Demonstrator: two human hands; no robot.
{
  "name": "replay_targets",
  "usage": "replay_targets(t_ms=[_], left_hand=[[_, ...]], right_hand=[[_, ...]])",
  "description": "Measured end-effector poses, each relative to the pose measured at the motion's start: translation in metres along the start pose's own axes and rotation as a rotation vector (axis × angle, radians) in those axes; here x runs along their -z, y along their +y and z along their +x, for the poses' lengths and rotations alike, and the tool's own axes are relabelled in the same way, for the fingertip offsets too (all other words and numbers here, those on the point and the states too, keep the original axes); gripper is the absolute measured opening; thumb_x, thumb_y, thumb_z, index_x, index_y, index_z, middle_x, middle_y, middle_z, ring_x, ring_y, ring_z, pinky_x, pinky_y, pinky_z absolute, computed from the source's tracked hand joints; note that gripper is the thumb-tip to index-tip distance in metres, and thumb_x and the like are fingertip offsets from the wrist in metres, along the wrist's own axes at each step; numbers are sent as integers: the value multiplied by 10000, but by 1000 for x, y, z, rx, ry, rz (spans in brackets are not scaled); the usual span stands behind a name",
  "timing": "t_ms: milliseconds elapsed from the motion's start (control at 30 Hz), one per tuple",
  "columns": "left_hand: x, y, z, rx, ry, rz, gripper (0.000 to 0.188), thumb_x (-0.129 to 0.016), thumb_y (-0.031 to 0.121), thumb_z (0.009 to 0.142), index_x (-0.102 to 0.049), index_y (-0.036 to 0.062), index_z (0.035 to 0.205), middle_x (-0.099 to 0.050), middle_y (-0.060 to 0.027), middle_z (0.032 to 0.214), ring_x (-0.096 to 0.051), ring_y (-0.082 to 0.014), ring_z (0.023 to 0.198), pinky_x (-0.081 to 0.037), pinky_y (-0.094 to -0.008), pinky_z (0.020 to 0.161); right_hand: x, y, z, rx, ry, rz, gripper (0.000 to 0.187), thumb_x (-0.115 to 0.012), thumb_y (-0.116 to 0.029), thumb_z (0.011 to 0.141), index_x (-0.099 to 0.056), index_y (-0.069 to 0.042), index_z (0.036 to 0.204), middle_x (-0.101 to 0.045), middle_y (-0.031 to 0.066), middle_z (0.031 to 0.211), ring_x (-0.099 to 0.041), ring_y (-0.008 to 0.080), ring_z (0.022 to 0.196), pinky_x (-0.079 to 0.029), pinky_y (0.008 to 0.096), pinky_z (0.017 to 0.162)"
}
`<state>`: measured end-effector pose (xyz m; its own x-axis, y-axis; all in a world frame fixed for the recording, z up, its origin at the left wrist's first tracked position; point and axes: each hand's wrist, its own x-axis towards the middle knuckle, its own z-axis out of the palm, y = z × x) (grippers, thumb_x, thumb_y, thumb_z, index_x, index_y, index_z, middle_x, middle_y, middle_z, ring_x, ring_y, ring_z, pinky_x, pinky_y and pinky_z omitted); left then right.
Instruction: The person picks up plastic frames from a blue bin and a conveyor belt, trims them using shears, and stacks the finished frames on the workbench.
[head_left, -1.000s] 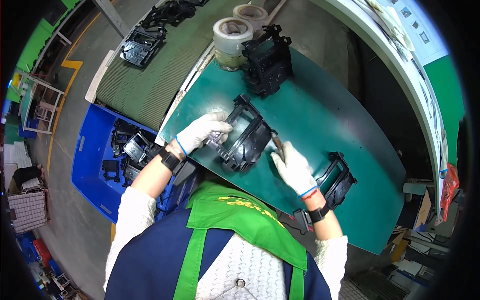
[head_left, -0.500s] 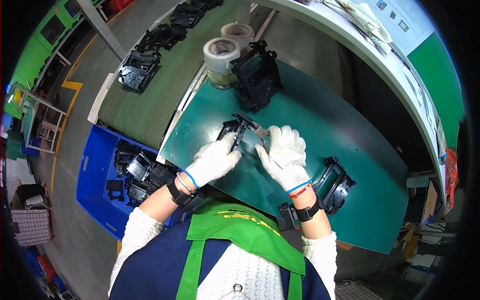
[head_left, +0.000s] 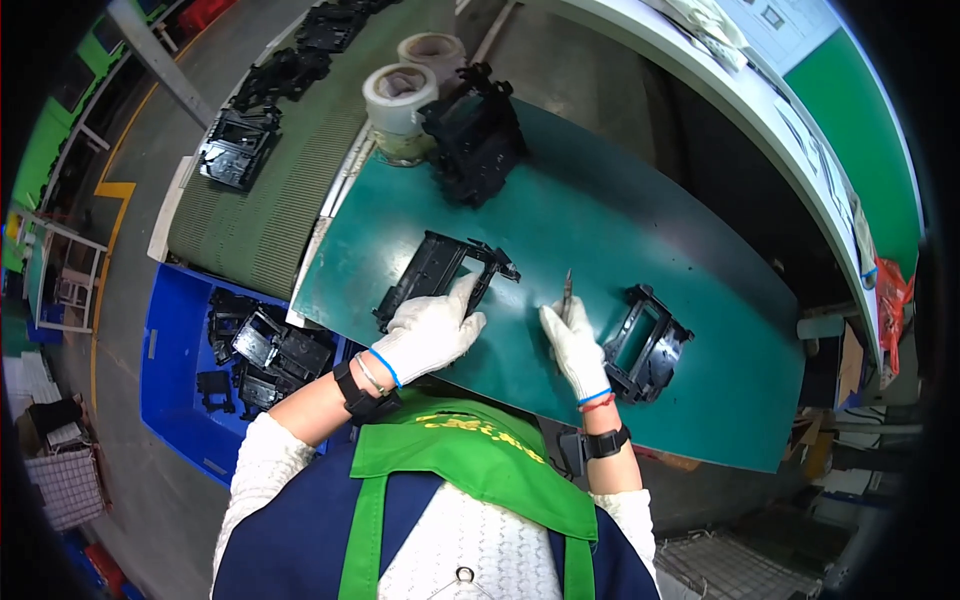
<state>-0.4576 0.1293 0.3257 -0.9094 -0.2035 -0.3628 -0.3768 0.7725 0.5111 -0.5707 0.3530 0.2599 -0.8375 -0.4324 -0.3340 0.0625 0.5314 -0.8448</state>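
My left hand [head_left: 430,328], in a white knit glove, is closed on the near side of a black plastic frame [head_left: 425,268]. The frame is tilted over the green tabletop, its open window towards the right. Apart from it, my gloved right hand [head_left: 575,350] grips a pair of pliers [head_left: 568,288], seen nearly edge-on with the tip pointing away from me. The handles are mostly hidden in the glove. Just right of that hand, a second black plastic frame [head_left: 668,362] lies on the green tabletop [head_left: 735,400].
Stacked black frames [head_left: 475,145] stand at the table's far left, beside two rolls of clear tape [head_left: 400,100]. A green conveyor belt [head_left: 290,180] carries more black parts [head_left: 240,145]. Below it, a blue bin [head_left: 175,400] holds several black pieces. A white shelf edge [head_left: 800,150] curves along the right.
The pliers have come away from the frame, and my right hand has drawn back. The frame in my left hand has turned, showing its broad side. The whole view has shifted slightly.
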Motion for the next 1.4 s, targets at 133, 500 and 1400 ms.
replay_targets(t_ms=[133,500,1400], left_hand=[[-48,-12,15,-168,77,91,754,-600,337,989,-320,50,1627,-730,-192,851,-730,-410,822,-571,-529,753],[-70,-9,27,-195,-36,239,767,-576,286,989,-276,50,1655,-732,-169,849,-729,-376,780,-574,-524,690],[62,45,139,-266,-141,-622,780,-668,115,901,-393,96,1631,-714,-76,981,-693,-142,855,-564,-285,784]], right_hand=[[-5,-19,-40,-251,-188,292,315,-655,-392,1055,-587,-99,1148,-550,-23,829,-546,114,684,-475,315,626],[-52,11,-8,-438,-397,1030,247,-700,-342,1053,-546,-150,1072,-484,-55,755,-460,72,587,-429,283,537],[92,102,-39,219,477,-308,591,-678,65,880,-562,-58,1446,-681,150,1286,-701,311,1122,-546,408,1022]])
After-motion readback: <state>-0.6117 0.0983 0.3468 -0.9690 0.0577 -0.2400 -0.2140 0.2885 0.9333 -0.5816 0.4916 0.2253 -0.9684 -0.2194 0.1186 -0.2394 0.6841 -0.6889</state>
